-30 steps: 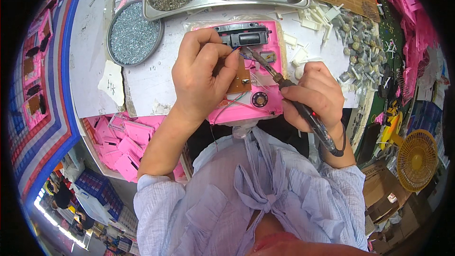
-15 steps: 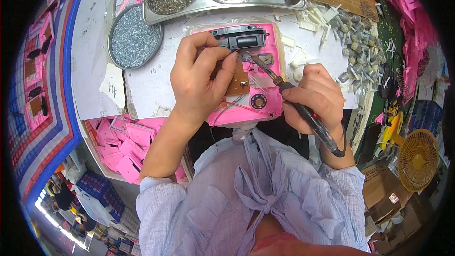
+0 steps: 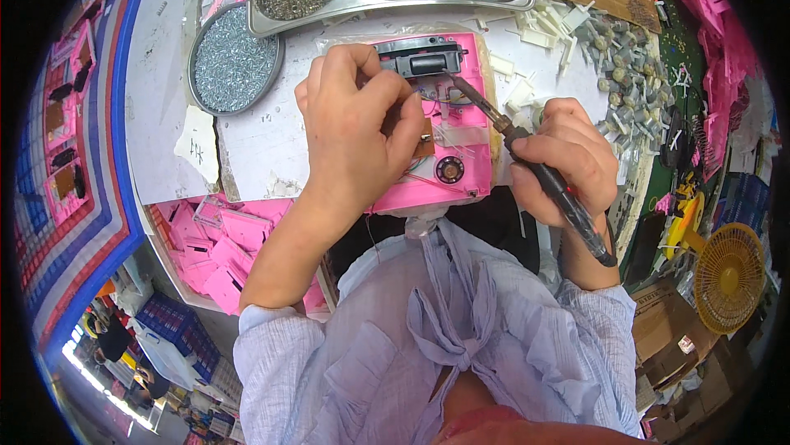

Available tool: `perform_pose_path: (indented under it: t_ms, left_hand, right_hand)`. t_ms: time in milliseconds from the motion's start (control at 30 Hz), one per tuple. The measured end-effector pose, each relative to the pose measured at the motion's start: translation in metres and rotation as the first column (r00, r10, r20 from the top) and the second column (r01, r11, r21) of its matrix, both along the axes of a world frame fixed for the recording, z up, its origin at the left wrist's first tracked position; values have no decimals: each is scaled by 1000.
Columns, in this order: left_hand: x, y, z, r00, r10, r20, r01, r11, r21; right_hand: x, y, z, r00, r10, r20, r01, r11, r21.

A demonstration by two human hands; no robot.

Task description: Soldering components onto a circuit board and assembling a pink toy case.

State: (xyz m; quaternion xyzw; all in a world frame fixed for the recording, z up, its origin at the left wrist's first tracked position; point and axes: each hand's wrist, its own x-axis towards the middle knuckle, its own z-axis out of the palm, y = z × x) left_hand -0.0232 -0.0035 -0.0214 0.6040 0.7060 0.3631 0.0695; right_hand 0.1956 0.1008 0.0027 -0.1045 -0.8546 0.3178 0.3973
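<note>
In front of me lies a pink plastic housing [image 3: 470, 116], open side up. Across its far end sits a black plastic part [image 3: 427, 64] with a dark cylinder-like piece. My right hand [image 3: 574, 157] grips a soldering iron [image 3: 562, 198] by its dark handle, its metal tip beside the near right edge of the black part. Over the left side of the housing, my left hand [image 3: 355, 128] is closed in a pinch; what its fingertips hold is hidden. It mostly covers a brown circuit board [image 3: 426, 142]. Thin wires run near a round speaker [image 3: 450, 169] at the near right.
Beyond the housing stands a metal tray [image 3: 395, 10] of small springs; left of it, a round dish of screws [image 3: 234, 62]. White plastic parts [image 3: 539, 29] and small motors [image 3: 629, 74] are heaped at right. Pink parts [image 3: 222, 251] fill a box at lower left.
The soldering iron's tip has moved away from my left fingers, up to the black part, and my right hand has shifted right. My left hand has turned and now hides the blue wire at its fingertips.
</note>
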Motion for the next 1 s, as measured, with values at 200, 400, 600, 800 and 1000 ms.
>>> perform_pose_path:
  t_ms: [200, 400, 600, 800, 1000]
  left_hand:
    - [0, 0, -1, 999, 24, -32, -25, 1000, -17]
    - [0, 2, 2, 999, 27, -25, -28, 998, -61]
    - [0, 3, 1, 1000, 25, -18, -26, 998, -50]
    - [2, 5, 0, 999, 35, -9, -36, 998, -46]
    - [2, 5, -1, 999, 38, -10, -38, 999, -26]
  right_hand:
    - [-3, 0, -1, 1000, 8, 11, -8, 1000, -14]
    - [-8, -1, -4, 997, 21, 74, -20, 1000, -24]
    - [-13, 3, -6, 993, 47, 108, -45, 999, -16]
    - [-14, 2, -7, 994, 46, 100, -45, 999, -14]
    - [-15, 2, -9, 995, 44, 89, -44, 999, -10]
